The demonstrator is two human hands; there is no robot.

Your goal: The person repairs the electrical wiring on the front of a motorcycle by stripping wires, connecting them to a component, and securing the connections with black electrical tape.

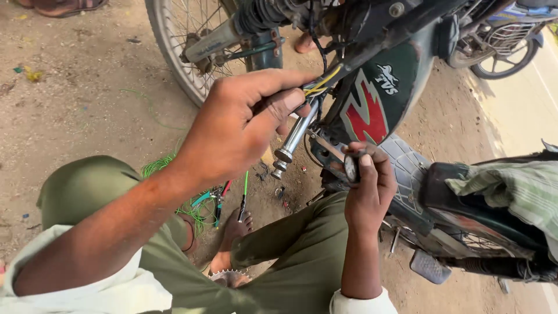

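Our left hand pinches the yellow wires beside the motorcycle's green side panel; our right hand grips black tape. Tugging hard could tear the wires loose.

Outdoor work area under even daylight. The ground is packed brown dirt with scattered litter. A pale paved strip runs along the right edge. A second parked two-wheeler stands at upper right. A sandalled foot shows at the upper left edge.
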